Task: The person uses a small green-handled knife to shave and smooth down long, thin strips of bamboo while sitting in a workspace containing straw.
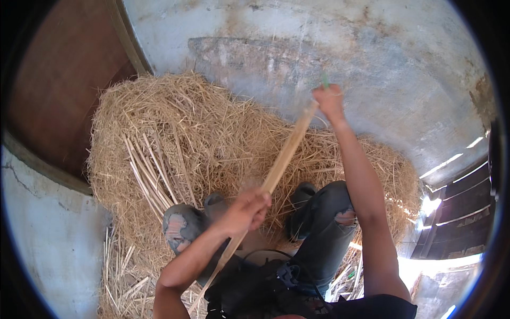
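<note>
My left hand [245, 210] grips a long pale bamboo strip [286, 154] near its middle, just above my knees. The strip slants from lower left up to the right. My right hand [329, 102] is stretched far forward at the strip's upper end and holds a small tool with a green handle [325, 81] against it. I cannot see the tool's blade. I sit on a big heap of dry straw [212, 133], with my torn grey jeans [324, 212] in the lower centre.
Several thin split bamboo strips [151, 175] lie on the straw to my left, more on the floor [119, 266] at lower left. A stained concrete wall [345, 48] rises ahead, a brown wooden panel [64, 85] at left, dark slats [459, 212] at right.
</note>
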Tool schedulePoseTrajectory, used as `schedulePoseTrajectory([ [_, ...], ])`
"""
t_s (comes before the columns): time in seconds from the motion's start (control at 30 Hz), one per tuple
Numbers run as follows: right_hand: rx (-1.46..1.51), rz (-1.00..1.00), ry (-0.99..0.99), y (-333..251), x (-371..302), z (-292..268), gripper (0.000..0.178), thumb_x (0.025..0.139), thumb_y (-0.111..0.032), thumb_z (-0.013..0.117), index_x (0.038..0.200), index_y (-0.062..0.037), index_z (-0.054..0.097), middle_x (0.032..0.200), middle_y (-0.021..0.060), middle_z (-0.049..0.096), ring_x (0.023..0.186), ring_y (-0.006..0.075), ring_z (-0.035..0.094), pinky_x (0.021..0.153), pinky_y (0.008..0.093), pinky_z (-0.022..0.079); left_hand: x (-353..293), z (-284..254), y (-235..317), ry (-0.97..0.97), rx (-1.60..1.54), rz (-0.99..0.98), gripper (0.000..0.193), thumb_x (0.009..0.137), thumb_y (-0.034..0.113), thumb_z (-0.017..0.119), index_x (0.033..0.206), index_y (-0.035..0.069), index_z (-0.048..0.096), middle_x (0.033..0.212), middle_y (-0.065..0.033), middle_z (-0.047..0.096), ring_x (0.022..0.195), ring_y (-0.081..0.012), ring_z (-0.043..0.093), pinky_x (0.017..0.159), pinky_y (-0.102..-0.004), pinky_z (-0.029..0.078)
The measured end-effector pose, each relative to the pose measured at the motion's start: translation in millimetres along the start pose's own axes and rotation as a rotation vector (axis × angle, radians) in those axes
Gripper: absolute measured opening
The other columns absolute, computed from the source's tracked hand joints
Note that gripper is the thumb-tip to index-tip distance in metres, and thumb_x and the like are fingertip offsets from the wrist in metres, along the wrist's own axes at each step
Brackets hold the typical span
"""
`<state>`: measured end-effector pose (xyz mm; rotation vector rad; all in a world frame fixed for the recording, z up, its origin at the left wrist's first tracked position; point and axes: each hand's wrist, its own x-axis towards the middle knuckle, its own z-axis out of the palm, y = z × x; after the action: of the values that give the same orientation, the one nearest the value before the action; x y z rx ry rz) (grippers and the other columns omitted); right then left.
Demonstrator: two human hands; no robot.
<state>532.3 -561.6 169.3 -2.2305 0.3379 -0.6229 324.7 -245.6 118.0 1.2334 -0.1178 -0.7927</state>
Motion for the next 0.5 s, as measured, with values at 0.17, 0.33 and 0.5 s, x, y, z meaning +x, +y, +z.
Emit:
schedulePoseTrajectory([
  [0.17, -0.049, -0.080, -0.005, 2, 10, -47, 0.034, 0.090, -0.024, 0.067, 0.067, 0.0023, 0.066, 0.056, 0.0139, 0.059, 0.052, 0.0251, 0.055, 0.054, 0.0436, 0.044, 4, -26, 2, 0.215, 0.046, 0.079, 0.044, 0.113, 0.046, 0.040, 0.092, 0.008, 0.052, 0.055, 0.0016, 0.039, 0.040, -0.0119, 0.041, 0.039, -0.0283, 0.034],
  [0.33, -0.166, -0.197, -0.629, -94, -87, -20, 0.036, 0.093, -0.035, 0.068, 0.085, 0.0003, 0.071, 0.070, 0.0184, 0.067, 0.064, 0.0310, 0.065, 0.064, 0.0466, 0.052, 11, -48, 11, 0.259, -0.219, 0.226, 0.047, 0.113, 0.049, 0.036, 0.096, 0.008, 0.053, 0.052, 0.0028, 0.032, 0.037, -0.0094, 0.028, 0.037, -0.0258, 0.024],
  [0.5, -0.213, -0.534, -0.751, -77, -147, 26, 0.027, 0.084, -0.025, 0.069, 0.076, 0.0003, 0.071, 0.068, 0.0232, 0.066, 0.065, 0.0411, 0.067, 0.064, 0.0504, 0.053, 19, -40, 18, 0.226, -0.276, 0.251, 0.045, 0.113, 0.047, 0.037, 0.099, 0.008, 0.054, 0.052, 0.0034, 0.032, 0.036, -0.0088, 0.026, 0.037, -0.0261, 0.022],
])
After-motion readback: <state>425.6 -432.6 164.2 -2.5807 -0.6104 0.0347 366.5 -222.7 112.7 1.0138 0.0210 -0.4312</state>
